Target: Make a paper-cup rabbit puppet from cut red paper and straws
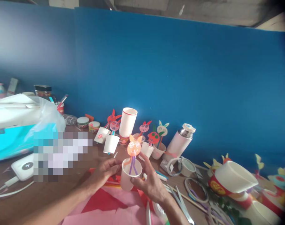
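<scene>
Held cup: A plain white paper cup [126, 185] is kept upright between the two hands, near the centre and slightly toward 6 o'clock of the view.
Orange puppet: From the cup's mouth, a round orange paper face with pointed ears [133, 148] is raised on purple stems [133, 166]; white features are drawn on it.
Right hand: By the right hand [154, 184], the cup is grasped from its 3 o'clock side. The thumb [136, 182] is laid across the near wall, and the other fingers are spread up behind the rim, partly hidden.
Left hand: The left hand [107, 171] is placed at the cup's 9 o'clock side. Its fingers are bent, with the tips brought to the rim; whether anything is pinched there cannot be told.
Toward 12 o'clock from the cup: A tall stack of white paper cups [128, 122] is seen.
Toward 2 o'clock: A pale pink flask with a steel neck [180, 142] is leaned in the view.
Toward 4 o'clock: Metal scissors [182, 203] are laid with the blades parted.
Toward 6 o'clock: Pink paper sheets [109, 214] are spread under the forearms.
</scene>
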{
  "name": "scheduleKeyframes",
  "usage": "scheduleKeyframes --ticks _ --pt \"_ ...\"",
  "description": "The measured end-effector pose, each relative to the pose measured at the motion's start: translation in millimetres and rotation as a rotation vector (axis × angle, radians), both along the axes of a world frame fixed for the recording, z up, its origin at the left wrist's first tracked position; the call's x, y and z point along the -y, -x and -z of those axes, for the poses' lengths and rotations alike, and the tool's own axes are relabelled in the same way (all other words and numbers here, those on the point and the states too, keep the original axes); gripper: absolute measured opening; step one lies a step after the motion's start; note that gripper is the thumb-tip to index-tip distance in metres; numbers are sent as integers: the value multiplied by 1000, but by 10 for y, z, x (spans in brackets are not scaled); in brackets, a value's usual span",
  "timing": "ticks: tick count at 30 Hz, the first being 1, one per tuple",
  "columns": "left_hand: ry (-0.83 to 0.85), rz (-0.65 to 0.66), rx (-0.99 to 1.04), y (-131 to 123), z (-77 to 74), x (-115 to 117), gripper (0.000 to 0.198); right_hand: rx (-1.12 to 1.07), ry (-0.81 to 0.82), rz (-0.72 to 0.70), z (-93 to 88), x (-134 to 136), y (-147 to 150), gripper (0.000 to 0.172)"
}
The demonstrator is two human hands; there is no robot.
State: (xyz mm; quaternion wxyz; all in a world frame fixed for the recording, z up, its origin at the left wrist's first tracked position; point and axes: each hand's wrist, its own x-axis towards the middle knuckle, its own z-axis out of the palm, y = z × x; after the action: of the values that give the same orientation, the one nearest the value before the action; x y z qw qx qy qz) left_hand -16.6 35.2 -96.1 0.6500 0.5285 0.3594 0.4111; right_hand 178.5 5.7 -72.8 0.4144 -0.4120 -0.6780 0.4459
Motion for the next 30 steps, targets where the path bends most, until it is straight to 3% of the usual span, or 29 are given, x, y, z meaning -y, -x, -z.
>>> scheduleKeyframes --ticks 10,12,16,23,30 --pt "14 -62 -53 30 6 -5 30 31 18 -14 27 24 -25 78" --pt "20 -88 -41 36 -4 -12 28 5 -12 9 36 -7 -68 71" --pt "19 -114 10 47 4 -42 25 -67 36 121 58 -96 -148 37" --pt "27 -124 38 48 10 -56 23 -10 249 -31 92 -100 -100 34" --pt "-8 -94 16 60 9 -71 22 -33 276 -34 136 -111 -39 24"
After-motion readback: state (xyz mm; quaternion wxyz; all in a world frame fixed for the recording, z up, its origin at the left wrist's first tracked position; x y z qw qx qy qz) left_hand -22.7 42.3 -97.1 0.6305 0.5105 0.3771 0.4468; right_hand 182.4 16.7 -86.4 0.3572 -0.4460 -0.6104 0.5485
